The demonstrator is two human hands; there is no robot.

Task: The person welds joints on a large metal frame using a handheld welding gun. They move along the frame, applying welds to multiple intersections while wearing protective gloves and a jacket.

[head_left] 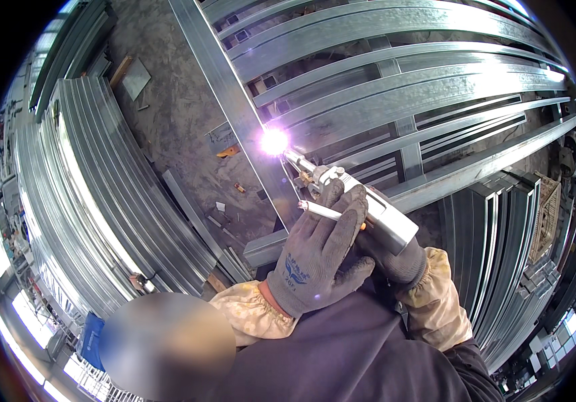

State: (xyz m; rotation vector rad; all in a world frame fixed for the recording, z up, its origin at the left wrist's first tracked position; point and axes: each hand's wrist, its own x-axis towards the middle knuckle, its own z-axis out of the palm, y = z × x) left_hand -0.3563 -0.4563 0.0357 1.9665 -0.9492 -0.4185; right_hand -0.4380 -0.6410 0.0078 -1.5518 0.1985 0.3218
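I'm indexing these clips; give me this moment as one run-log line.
left hand (gloved): holding cigarette | right hand: holding silver torch | glare: bright, at torch tip, over metal beam

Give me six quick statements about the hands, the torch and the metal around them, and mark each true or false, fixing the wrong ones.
1. The left hand and right hand both wear gloves. True.
2. The right hand is at the torch's nozzle. False: it is at the thicker rear end of the torch, its fingers mostly hidden.
3. A cigarette sits between fingers of the left hand. True.
4. The torch's tip is dark. False: a bright glow shows there.
5. Long metal profiles are stacked on both sides, a left stack and a right stack. True.
6. The sleeve cuffs are plain black. False: the sleeve cuffs are pale and patterned.
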